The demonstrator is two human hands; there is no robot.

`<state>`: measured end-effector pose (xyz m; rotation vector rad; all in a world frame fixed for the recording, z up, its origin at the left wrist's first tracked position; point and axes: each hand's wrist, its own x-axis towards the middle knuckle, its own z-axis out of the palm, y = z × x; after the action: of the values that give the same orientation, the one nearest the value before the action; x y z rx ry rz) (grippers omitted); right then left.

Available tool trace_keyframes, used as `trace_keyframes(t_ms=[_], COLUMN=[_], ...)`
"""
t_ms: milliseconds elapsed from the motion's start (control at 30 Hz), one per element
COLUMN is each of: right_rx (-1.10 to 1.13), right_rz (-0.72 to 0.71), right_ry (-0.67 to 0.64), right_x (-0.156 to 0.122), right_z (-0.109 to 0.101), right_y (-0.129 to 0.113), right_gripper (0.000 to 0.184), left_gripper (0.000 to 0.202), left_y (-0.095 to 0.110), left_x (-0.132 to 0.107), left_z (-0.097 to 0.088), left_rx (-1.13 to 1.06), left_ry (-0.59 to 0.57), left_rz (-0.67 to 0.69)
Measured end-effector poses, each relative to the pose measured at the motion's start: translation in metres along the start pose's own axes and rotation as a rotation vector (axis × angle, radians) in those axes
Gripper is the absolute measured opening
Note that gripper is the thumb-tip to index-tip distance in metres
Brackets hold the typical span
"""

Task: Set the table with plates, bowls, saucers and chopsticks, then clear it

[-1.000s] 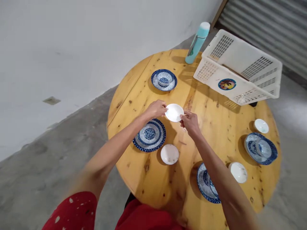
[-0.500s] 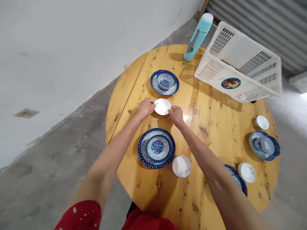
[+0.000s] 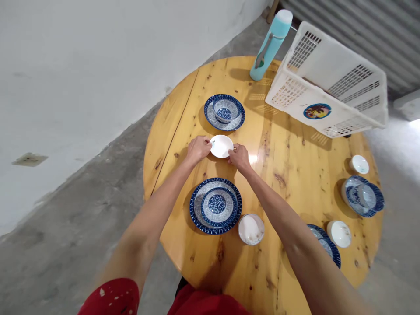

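The white saucer (image 3: 221,146) has shifted left and away from the body since the earlier frame. It now sits level between 2 blue-rimmed stacks, its contact with the counter (image 3: 282,197) unclear. The left hand (image 3: 197,148) and right hand (image 3: 239,158) hold opposite edges, the fingers (image 3: 207,141) pinching the smooth glazed rim. The far stack (image 3: 210,114) carries a patterned bowl; the near stack (image 3: 216,205) is 2 plates. Just beside it sits a white bowl (image 3: 251,229). The counter is varnished, knotty wood.
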<state>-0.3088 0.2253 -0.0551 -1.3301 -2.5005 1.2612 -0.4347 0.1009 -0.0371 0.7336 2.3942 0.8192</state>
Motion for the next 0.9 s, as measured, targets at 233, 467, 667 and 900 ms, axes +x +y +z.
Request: trace_keyframes(t_ms=[233,467,667,900], right_rx=[0.018,0.025,0.034,0.042], right_rz=[-0.020,-0.022,-0.014,-0.020], right_ry=[0.003,-0.013,-0.016,-0.016], right_x=[0.0068,0.0025,-0.0004,-0.0014], right_z=[0.0036,0.0045,0.0036,0.0051], right_y=[0.0007,-0.0002,-0.0024,-0.0005], right_gripper=[0.027,0.022,0.024,0.028], left_gripper=[0.028,0.028,0.028,0.029], left_y=[-0.0005,0.0006,0.0001,-0.0052], left_x=[0.0059,0.0044,0.0036,0.0047], left_z=[-0.0006,-0.0031,-0.0032,-0.0002], left_rx=[-0.001,0.008,0.002,-0.005], left_ry=[0.023,0.018,0.020,0.027], left_rz=[-0.012,-0.013,-0.019,-0.008])
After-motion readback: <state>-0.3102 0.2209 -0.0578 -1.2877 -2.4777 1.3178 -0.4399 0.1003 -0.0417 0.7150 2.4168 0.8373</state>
